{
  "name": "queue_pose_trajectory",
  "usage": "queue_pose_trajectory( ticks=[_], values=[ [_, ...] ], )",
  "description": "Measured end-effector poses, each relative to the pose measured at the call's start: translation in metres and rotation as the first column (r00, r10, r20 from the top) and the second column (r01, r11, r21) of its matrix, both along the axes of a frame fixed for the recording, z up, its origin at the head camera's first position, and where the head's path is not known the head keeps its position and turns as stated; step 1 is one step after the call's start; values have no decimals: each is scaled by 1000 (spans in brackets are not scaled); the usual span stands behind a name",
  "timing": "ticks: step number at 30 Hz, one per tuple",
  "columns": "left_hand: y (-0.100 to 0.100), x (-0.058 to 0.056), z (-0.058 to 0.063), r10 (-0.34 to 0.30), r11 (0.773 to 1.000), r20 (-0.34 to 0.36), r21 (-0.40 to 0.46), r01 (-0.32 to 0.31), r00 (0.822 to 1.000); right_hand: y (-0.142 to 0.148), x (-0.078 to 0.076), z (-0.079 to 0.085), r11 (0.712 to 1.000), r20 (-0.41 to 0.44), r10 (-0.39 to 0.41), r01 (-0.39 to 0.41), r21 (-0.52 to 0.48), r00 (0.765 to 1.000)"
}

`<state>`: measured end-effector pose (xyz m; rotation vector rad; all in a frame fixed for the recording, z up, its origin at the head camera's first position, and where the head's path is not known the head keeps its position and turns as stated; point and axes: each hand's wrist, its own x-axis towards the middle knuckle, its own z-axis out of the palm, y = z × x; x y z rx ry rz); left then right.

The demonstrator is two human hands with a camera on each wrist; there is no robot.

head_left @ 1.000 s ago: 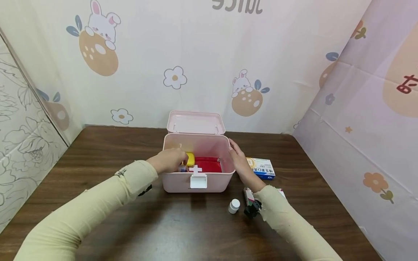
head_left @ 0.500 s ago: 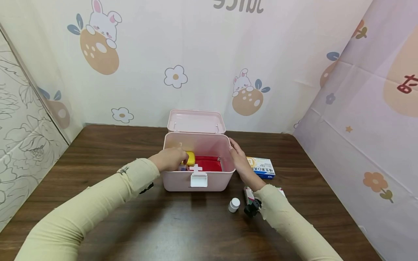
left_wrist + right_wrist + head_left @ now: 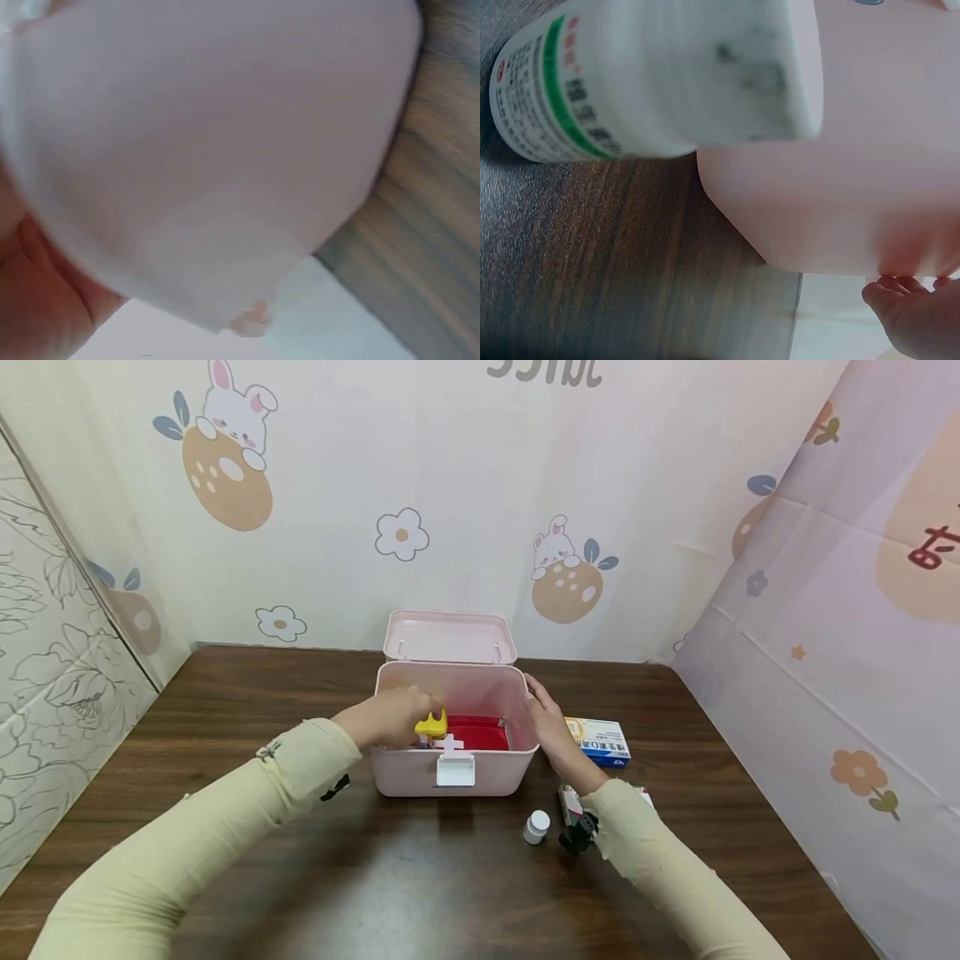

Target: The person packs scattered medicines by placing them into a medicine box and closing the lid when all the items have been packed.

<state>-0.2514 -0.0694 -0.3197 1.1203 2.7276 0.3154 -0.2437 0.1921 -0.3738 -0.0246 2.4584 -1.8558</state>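
A pink plastic medicine box [image 3: 405,777] with its lid [image 3: 450,637] raised stands on the table, its white cross-topped latch [image 3: 456,770] hanging at the front. My left hand [image 3: 393,717] reaches over the left rim, fingers down inside at a yellow object [image 3: 432,725]; I cannot tell whether they grip it. A red zippered pouch [image 3: 482,734] lies inside on the right. My right hand [image 3: 553,735] rests along the outside of the right wall with fingers extended; its fingertips [image 3: 892,289] show there in the right wrist view.
A white pill bottle [image 3: 536,827] with a green-striped label stands in front of the box, near the right wrist. A blue-and-white medicine carton [image 3: 603,742] lies right of the box. Another carton [image 3: 570,803] is partly hidden under the right forearm. A printed curtain hangs behind the table.
My left hand has risen slightly inside the box, and its fingers now overlap the yellow object from above. The right hand has stayed at the box's right wall.
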Motion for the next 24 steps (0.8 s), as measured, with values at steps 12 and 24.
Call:
queue_pose_trajectory(
  ticks=[12, 24],
  values=[
    [35, 38, 18, -189, 941, -552, 135, 311, 812, 1, 0, -1, 1000, -2, -5, 5, 8, 1000],
    [89, 87, -24, -376, 899, -398, 64, 434, 837, 1, 0, -3, 1000, -41, -3, 3, 4, 999]
  ],
)
